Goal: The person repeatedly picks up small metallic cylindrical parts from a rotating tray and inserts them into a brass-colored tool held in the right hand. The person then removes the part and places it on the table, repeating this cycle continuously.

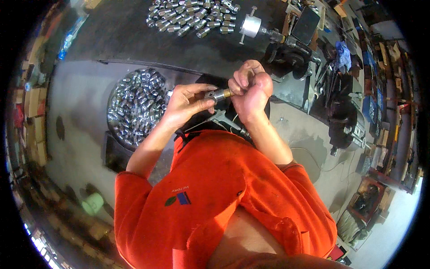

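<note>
Orange shirt [215,161] cloth lies nearest the head camera. Beyond it, the left hand [184,105] pinches a metal fitting [218,95]; the right hand [251,92] closes round its brass-coloured end. Both hands are right of heaped metal parts [136,105], near the dark surface [112,40].

Orange shirt [215,166], left side of chest as worn: short line of pale printed lettering [180,188], single word in capitals, upside down in head view. Blue block [183,198] and green leaf shape [170,201] form emblem just beside it, on collar side; lettering sits nearer shirt's lower edge. Finer marks on emblem too small to make out.
</note>
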The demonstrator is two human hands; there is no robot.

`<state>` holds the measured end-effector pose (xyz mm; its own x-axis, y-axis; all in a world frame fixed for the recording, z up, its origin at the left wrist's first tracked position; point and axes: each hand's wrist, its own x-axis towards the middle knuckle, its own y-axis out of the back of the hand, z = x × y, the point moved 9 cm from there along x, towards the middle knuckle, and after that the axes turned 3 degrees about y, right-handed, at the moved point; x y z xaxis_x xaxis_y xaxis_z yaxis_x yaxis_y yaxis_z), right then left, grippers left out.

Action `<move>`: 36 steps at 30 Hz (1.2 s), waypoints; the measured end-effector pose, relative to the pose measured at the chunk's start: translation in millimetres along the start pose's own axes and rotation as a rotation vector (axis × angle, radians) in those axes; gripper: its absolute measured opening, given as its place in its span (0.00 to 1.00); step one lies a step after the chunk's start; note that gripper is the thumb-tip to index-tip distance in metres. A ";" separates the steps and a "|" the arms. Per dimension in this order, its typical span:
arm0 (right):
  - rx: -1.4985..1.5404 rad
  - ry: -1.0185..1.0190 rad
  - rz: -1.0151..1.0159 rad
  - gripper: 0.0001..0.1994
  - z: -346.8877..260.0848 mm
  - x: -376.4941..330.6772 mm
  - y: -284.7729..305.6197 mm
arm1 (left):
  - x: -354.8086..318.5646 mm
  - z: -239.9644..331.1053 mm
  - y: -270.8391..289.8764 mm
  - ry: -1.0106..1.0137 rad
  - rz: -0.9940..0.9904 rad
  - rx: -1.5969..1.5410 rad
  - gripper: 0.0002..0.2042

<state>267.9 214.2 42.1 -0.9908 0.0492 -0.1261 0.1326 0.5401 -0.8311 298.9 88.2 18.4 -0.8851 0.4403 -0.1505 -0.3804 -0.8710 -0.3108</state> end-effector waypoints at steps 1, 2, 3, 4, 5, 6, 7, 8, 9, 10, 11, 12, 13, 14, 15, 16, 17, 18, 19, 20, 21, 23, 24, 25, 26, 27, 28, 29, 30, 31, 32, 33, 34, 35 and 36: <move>-0.003 0.000 -0.002 0.08 0.3 0.5 -0.4 | 0.2 -0.5 0.6 0.015 0.005 0.018 0.16; -0.005 0.000 -0.004 0.08 0.8 1.2 -0.9 | 0.1 0.3 1.7 0.030 0.010 0.037 0.16; -0.003 0.005 -0.005 0.08 1.5 2.0 -0.3 | 0.3 1.6 2.2 0.045 0.015 0.055 0.15; -0.001 0.011 -0.007 0.08 3.0 2.9 1.6 | 0.9 17.2 0.2 -0.083 0.023 0.273 0.15; 0.000 0.017 -0.008 0.08 5.1 3.3 3.4 | 1.1 33.2 -4.1 -0.211 0.031 0.490 0.15; -0.021 0.019 0.000 0.08 10.2 2.8 4.8 | -0.4 45.2 -10.7 -0.341 0.038 0.706 0.15; -0.039 0.018 0.003 0.08 15.0 2.7 5.3 | 0.2 47.5 -11.8 -0.358 0.050 0.729 0.15; -0.032 0.003 0.036 0.06 16.4 4.2 10.2 | 1.1 49.5 -14.0 -0.375 0.062 0.752 0.15; -0.007 -0.009 0.064 0.06 16.3 5.1 12.7 | 2.1 51.3 -15.6 -0.393 0.072 0.774 0.16; 0.017 -0.023 0.090 0.06 16.1 5.6 14.2 | 4.0 50.6 -16.3 -0.380 0.059 0.770 0.16; 0.042 -0.036 0.116 0.06 16.0 6.0 15.9 | 3.4 49.2 -16.2 -0.395 0.067 0.785 0.16; 0.031 -0.055 0.142 0.06 16.6 6.2 18.3 | 2.7 45.2 -15.7 -0.410 0.075 0.799 0.16; 0.040 -0.043 0.151 0.06 14.0 8.3 20.4 | 5.1 46.3 -15.1 -0.435 0.084 0.814 0.16; 0.049 -0.032 0.160 0.05 12.0 8.5 25.0 | 4.3 49.2 -16.2 -0.442 0.080 0.803 0.16; 0.058 -0.021 0.170 0.05 9.0 8.9 28.9 | 5.3 45.7 -13.1 -0.371 0.070 0.821 0.15; 0.024 0.005 0.212 0.05 1.6 10.0 34.0 | 4.0 45.8 -8.5 -0.379 0.088 0.855 0.15; 0.021 0.025 0.192 0.06 -2.1 13.7 39.3 | 4.0 44.7 -2.6 -0.385 0.107 0.888 0.15; 0.003 0.019 0.204 0.06 -2.7 13.4 41.8 | 7.1 44.0 6.4 -0.350 0.130 0.883 0.15; -0.012 0.012 0.214 0.06 -2.2 10.7 43.4 | 10.6 43.5 17.2 -0.315 0.154 0.880 0.15; -0.010 -0.027 0.160 0.07 2.7 5.9 39.4 | 19.5 45.7 26.0 -0.363 0.158 0.941 0.15; 0.013 -0.066 0.115 0.07 11.0 2.9 43.5 | 32.4 47.5 37.7 -0.333 0.187 1.015 0.14; -0.052 -0.137 0.137 0.07 27.0 -9.1 43.0 | 63.5 60.4 62.6 -0.333 0.312 1.109 0.14; -0.046 -0.176 0.131 0.07 35.9 -12.9 44.0 | 80.5 67.6 76.4 -0.371 0.366 1.140 0.14; -0.042 -0.205 0.134 0.07 41.2 -15.9 46.5 | 100.9 75.2 88.2 -0.412 0.408 1.167 0.14; -0.026 -0.222 0.139 0.07 42.3 -17.6 47.9 | 123.4 81.8 97.9 -0.397 0.431 1.226 0.14; 0.002 -0.217 0.105 0.07 42.1 -18.5 48.9 | 142.0 89.9 107.1 -0.378 0.461 1.286 0.15; -0.001 -0.204 0.105 0.06 38.7 -18.4 50.4 | 159.2 98.0 114.6 -0.375 0.505 1.351 0.15; -0.001 -0.193 0.104 0.06 34.3 -19.0 50.3 | 173.5 107.3 121.5 -0.369 0.552 1.417 0.15; -0.009 -0.175 0.111 0.06 29.0 -19.5 49.7 | 187.9 115.0 130.3 -0.349 0.580 1.458 0.15; -0.010 -0.171 0.123 0.06 24.5 -20.6 53.4 | 197.9 122.9 133.5 -0.345 0.611 1.442 0.15; -0.042 -0.156 0.142 0.06 19.6 -21.2 55.0 | 205.5 131.1 134.8 -0.367 0.638 1.453 0.16; -0.074 -0.142 0.159 0.06 15.1 -21.5 56.0 | 212.1 139.3 136.5 -0.389 0.666 1.463 0.16; -0.073 -0.153 0.167 0.06 15.5 -22.7 59.8 | 219.5 140.6 141.0 -0.337 0.681 1.466 0.16; -0.061 -0.155 0.136 0.07 15.6 -22.3 60.0 | 226.8 142.6 145.0 -0.354 0.697 1.469 0.16; -0.059 -0.150 0.152 0.07 14.3 -21.8 59.4 | 234.7 143.0 151.0 -0.369 0.717 1.472 0.16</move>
<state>297.8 233.2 -12.3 -0.9438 0.0104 -0.3304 0.2739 0.5844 -0.7638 -4.6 28.9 70.3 -0.9091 0.0058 0.4165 0.3793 -0.4014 0.8337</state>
